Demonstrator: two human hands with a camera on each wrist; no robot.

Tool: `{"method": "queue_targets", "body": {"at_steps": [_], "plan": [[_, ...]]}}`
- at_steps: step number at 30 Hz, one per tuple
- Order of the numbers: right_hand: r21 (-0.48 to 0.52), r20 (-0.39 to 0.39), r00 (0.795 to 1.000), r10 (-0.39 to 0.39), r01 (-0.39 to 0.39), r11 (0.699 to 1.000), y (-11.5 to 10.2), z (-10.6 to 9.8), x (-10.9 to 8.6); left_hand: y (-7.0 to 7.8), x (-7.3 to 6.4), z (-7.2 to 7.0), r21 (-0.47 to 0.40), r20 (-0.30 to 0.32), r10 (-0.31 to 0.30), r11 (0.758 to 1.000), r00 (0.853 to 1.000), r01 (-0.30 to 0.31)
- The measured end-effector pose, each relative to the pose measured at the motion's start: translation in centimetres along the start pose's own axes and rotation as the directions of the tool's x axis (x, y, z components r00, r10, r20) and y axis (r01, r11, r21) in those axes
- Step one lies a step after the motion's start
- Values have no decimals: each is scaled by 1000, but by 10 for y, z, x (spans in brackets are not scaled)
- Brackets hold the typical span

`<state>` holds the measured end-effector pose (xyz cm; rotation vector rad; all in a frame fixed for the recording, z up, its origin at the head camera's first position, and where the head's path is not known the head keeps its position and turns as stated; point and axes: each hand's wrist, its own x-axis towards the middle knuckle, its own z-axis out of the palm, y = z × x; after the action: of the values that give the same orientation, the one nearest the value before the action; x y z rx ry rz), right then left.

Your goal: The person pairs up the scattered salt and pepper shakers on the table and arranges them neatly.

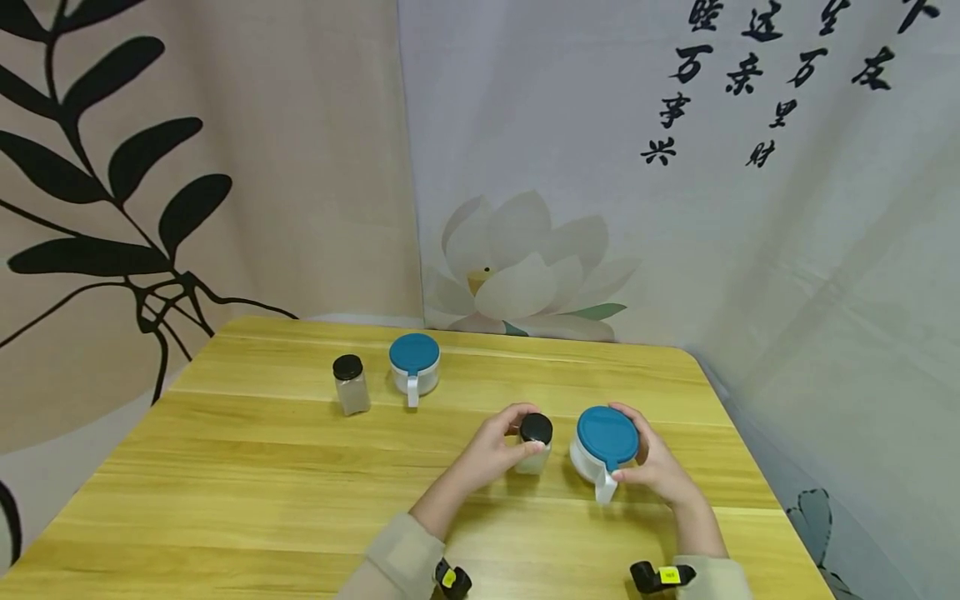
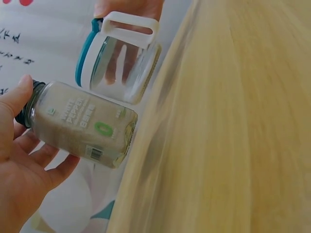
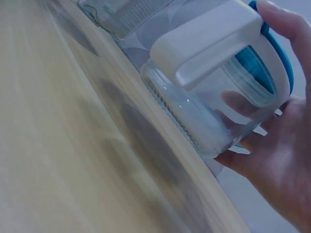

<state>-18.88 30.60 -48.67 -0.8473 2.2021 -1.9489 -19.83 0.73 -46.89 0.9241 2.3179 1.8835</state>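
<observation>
My left hand (image 1: 495, 443) grips a pepper jar (image 2: 82, 124) near its black lid. The jar is clear glass, its label reads "WHITE PEPPER", and pale powder fills much of it. To its right, my right hand (image 1: 662, 468) holds a glass seasoning pot (image 3: 194, 114) with a blue lid (image 1: 607, 435) and a white handle (image 3: 209, 41). White contents lie at the pot's bottom. In the wrist views both containers look slightly raised, with shadows beneath them. The fingers behind the pot show partly through its glass.
Farther back on the wooden table (image 1: 262, 467) stand another black-lidded jar (image 1: 352, 393) and, beside it, another blue-lidded pot (image 1: 415, 367) with its handle toward me. A cloth backdrop with a printed flower (image 1: 525, 258) hangs behind the table's far edge.
</observation>
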Motion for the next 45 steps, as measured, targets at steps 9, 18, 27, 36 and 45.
{"method": "queue_targets", "body": {"at_steps": [9, 18, 27, 36, 45], "plan": [[-9, -2, 1000, 9, -9, 1000, 2, -5, -3, 0, 6, 6, 6, 26, -21, 1000, 999, 21], [-3, -2, 1000, 4, -4, 1000, 6, -12, -8, 1, 12, 15, -8, 28, -26, 1000, 999, 27], [7, -1, 1000, 9, -9, 1000, 10, -16, -11, -3, 14, 22, -5, 23, -39, 999, 999, 40], [1, -9, 999, 33, -33, 999, 12, -18, -14, -8, 16, 25, -10, 26, -30, 999, 999, 30], [22, -8, 999, 44, -44, 999, 14, -18, -14, 22, 14, 23, -18, 32, -20, 1000, 999, 20]]}}
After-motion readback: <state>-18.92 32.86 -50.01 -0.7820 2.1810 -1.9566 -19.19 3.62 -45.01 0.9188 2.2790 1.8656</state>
